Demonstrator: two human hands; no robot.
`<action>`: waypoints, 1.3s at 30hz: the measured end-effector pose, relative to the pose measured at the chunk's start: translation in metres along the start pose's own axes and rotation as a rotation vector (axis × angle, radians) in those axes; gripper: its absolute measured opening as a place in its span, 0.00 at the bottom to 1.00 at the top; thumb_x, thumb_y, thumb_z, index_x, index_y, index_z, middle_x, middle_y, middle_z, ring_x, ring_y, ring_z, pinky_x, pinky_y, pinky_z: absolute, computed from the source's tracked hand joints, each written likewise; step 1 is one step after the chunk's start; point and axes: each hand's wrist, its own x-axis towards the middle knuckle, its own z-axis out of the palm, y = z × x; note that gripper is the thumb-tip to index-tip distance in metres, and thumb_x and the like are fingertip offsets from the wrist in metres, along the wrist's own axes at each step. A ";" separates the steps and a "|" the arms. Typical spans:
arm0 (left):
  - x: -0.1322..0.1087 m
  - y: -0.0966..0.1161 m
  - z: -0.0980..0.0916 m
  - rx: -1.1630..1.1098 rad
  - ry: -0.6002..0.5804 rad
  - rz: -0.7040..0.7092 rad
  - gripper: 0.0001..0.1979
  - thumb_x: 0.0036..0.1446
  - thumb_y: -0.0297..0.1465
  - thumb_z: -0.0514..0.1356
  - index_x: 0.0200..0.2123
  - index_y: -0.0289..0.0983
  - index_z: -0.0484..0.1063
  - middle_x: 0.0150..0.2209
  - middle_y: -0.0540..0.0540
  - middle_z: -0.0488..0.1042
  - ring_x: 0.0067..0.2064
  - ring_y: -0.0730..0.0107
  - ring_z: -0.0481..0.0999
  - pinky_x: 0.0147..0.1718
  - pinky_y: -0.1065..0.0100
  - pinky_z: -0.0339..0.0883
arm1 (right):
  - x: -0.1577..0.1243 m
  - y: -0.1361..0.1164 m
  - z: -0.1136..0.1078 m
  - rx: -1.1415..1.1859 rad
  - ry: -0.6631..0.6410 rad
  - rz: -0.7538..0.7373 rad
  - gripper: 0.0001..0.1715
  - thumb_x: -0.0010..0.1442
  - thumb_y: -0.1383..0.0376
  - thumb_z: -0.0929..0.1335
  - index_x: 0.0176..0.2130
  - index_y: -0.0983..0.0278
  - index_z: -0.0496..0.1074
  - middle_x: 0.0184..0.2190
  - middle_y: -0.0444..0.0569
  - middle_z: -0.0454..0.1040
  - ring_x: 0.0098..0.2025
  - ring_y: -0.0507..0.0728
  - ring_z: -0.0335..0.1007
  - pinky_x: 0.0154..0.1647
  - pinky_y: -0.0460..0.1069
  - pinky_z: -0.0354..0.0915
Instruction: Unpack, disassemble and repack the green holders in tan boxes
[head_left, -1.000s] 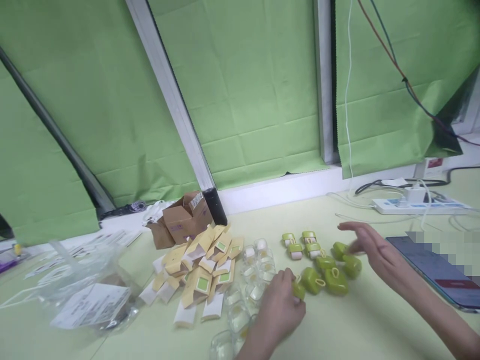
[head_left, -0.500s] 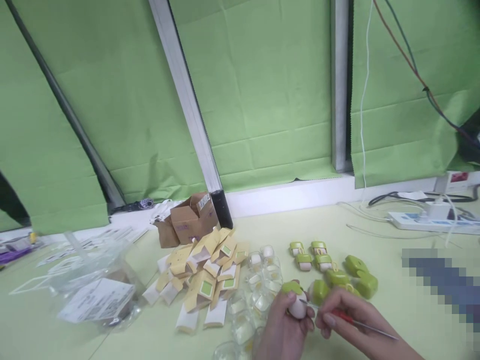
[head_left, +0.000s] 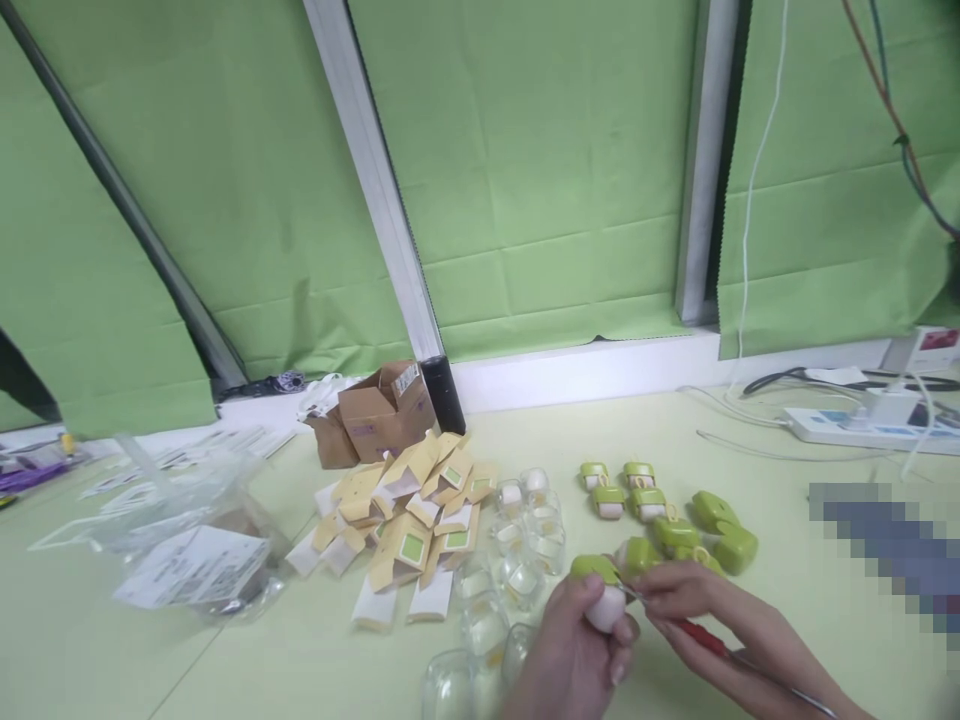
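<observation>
A small white item with a green cover [head_left: 604, 606] is gripped in my left hand [head_left: 574, 640], low and right of centre. Closed around a thin metal tool with a red handle [head_left: 703, 637] is my right hand [head_left: 724, 625]; the tool's tip touches the item near the edge of its green part. Just behind my hands lie several green cases [head_left: 735, 547], and beyond them smaller green-and-white pieces [head_left: 609, 501]. Clear plastic containers [head_left: 484, 625] stand in rows left of my left hand, some partly hidden by it.
Folded yellow-and-white cartons [head_left: 401, 550] are piled left of the containers. Behind them stand a brown box [head_left: 386, 412] and a black cylinder [head_left: 444, 395]. A clear bag with a label [head_left: 199, 565] lies left. A power strip [head_left: 840, 428] with cables is at the back right.
The tool's tip has moved up to the green part of the held item, and my right hand has shifted slightly right. The whole view has shifted slightly.
</observation>
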 end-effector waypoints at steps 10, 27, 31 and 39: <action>-0.004 -0.005 -0.004 0.047 -0.118 -0.007 0.10 0.42 0.33 0.63 0.20 0.32 0.66 0.17 0.51 0.65 0.19 0.80 0.63 0.15 0.76 0.48 | -0.013 0.001 -0.010 -0.376 -0.088 -0.506 0.24 0.64 0.66 0.61 0.59 0.62 0.59 0.53 0.49 0.67 0.53 0.60 0.64 0.56 0.53 0.61; -0.012 0.010 -0.010 -0.026 -0.191 -0.191 0.18 0.39 0.20 0.58 0.36 0.38 0.64 0.24 0.53 0.66 0.23 0.82 0.63 0.22 0.77 0.45 | -0.010 -0.002 0.006 -0.200 -0.199 -0.128 0.25 0.61 0.68 0.64 0.57 0.60 0.61 0.58 0.49 0.60 0.57 0.59 0.59 0.54 0.48 0.61; -0.012 0.013 -0.011 0.124 -0.172 -0.105 0.30 0.38 0.22 0.60 0.46 0.42 0.57 0.25 0.54 0.68 0.22 0.82 0.61 0.22 0.75 0.43 | -0.004 -0.004 0.003 -0.040 -0.040 -0.038 0.12 0.60 0.66 0.63 0.43 0.58 0.71 0.54 0.48 0.68 0.55 0.59 0.64 0.52 0.51 0.66; -0.009 0.004 -0.010 0.872 -0.164 0.237 0.37 0.43 0.23 0.60 0.54 0.40 0.44 0.36 0.48 0.70 0.31 0.72 0.69 0.30 0.71 0.57 | 0.010 -0.008 -0.001 0.090 -0.014 0.304 0.17 0.55 0.56 0.67 0.45 0.57 0.69 0.38 0.49 0.72 0.39 0.59 0.71 0.35 0.49 0.71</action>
